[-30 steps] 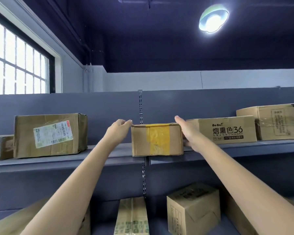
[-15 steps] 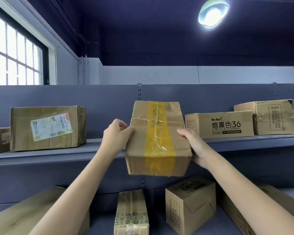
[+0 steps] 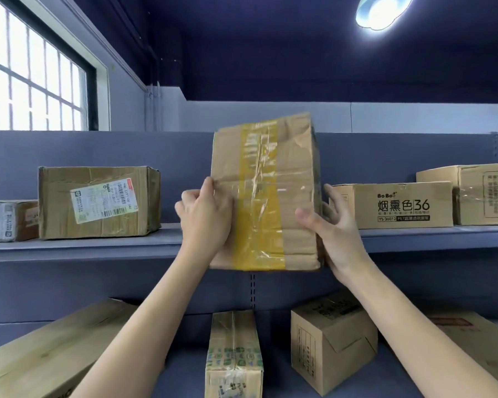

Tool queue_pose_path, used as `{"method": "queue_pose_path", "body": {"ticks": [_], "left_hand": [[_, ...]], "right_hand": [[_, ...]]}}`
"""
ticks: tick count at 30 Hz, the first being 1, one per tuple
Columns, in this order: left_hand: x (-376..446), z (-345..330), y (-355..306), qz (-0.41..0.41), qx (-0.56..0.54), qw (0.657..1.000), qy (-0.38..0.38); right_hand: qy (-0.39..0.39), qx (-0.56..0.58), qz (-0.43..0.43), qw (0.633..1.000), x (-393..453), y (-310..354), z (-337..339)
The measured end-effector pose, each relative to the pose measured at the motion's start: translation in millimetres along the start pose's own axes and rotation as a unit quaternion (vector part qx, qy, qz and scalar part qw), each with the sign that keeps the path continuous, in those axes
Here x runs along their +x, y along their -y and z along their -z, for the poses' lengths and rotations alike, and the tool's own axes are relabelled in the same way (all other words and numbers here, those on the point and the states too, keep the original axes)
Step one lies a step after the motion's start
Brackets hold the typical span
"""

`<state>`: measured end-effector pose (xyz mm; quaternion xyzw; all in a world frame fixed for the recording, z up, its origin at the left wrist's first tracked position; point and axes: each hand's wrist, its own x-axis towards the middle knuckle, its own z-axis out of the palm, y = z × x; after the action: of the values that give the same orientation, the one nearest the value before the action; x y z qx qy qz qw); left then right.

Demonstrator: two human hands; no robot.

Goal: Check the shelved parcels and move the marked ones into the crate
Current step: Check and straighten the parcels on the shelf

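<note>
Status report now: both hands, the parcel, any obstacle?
Left hand and right hand grip the yellow-taped parcel. Parcel upright, lifted off the shelf. Nothing blocking it. No crate in view.

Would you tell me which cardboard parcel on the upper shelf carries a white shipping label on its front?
The large brown cardboard box at the left of the upper shelf; the printed box on the right has only black lettering.
</note>
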<state>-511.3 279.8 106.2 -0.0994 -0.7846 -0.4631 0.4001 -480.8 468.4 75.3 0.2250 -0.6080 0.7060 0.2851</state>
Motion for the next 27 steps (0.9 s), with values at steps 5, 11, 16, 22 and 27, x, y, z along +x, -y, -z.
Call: {"method": "queue_pose_path", "body": {"ticks": [5, 11, 16, 22, 27], "left_hand": [[2.3, 13.9, -21.7, -0.001, 0.064, 0.998, -0.029], [-7.9, 26.7, -27.5, -0.049, -0.181, 0.976, 0.112], [-15.4, 30.0, -17.5, -0.072, -0.282, 0.933, 0.21], [-11.4, 26.3, -3.8, -0.018, -0.319, 0.945, 0.066], [-15.1, 36.5, -3.6, -0.101, -0.172, 0.978, -0.062]], "right_hand": [[-0.028, 0.132, 0.02, 0.991, 4.5, 22.6, -15.9], [0.002, 0.109, 0.052, 0.993, 0.7, 22.8, -32.4], [0.036, 0.119, 0.065, 0.99, -1.7, 18.1, -34.1], [0.085, 0.133, 0.051, 0.986, -0.5, 14.8, -37.7], [0.092, 0.015, 0.1, 0.991, -3.1, 9.9, -47.5]]}}
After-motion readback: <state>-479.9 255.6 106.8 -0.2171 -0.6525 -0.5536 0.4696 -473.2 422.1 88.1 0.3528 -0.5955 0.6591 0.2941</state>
